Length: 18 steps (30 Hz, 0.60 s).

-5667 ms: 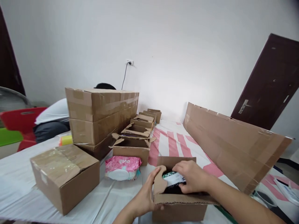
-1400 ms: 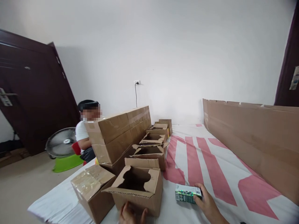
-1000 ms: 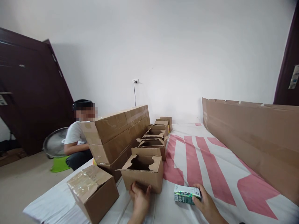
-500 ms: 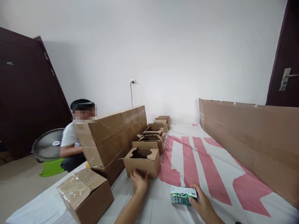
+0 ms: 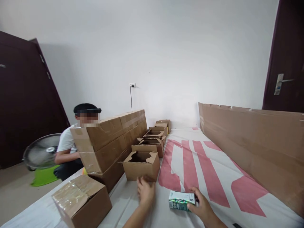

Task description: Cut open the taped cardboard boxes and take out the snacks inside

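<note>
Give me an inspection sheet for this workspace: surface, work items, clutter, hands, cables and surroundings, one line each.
Surface: white cloth with pink shapes, some creases.
Job's things: open cardboard box, flaps up; green-and-white carton to its right and nearer the camera.
Clutter: taped box at near left; stacked boxes; more open boxes in a row beyond; cardboard panel along the right.
Hands: left hand at the open cardboard box's front, blurred, contact unclear; right hand grips the carton's right end.
Cables: black cable from wall outlet, lower end hidden.
Surroundings: co-worker and fan at left; dark doors at both sides.
</note>
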### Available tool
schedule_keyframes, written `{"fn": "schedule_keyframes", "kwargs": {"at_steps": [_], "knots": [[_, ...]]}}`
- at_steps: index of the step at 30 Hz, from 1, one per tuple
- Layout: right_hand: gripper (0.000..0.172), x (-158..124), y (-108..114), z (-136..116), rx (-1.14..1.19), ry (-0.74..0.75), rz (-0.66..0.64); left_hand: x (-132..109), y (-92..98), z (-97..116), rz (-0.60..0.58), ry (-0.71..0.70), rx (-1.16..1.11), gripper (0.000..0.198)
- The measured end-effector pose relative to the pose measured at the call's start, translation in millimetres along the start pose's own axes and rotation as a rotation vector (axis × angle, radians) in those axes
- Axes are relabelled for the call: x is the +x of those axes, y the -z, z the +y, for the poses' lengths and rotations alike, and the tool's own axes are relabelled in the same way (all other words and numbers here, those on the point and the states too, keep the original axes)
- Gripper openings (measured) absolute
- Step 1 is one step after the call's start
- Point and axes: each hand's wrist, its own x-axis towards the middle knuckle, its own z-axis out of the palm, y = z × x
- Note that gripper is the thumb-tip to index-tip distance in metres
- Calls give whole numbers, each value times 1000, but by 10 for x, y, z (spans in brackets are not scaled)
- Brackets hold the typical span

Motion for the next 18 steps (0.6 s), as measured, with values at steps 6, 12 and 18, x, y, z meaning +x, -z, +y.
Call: {"fn": "schedule_keyframes", "kwargs": {"at_steps": [6, 12, 18], "knots": [[81, -26, -48, 87, 83, 135, -260, -756, 313, 529, -689, -696, 53, 51], [77, -73, 7, -10, -14, 65, -290, -626, 619, 522, -865, -783, 149, 73], [62, -107, 29, -118, -168, -44, -254, -63, 943, 108, -698, -560, 342, 56]]}}
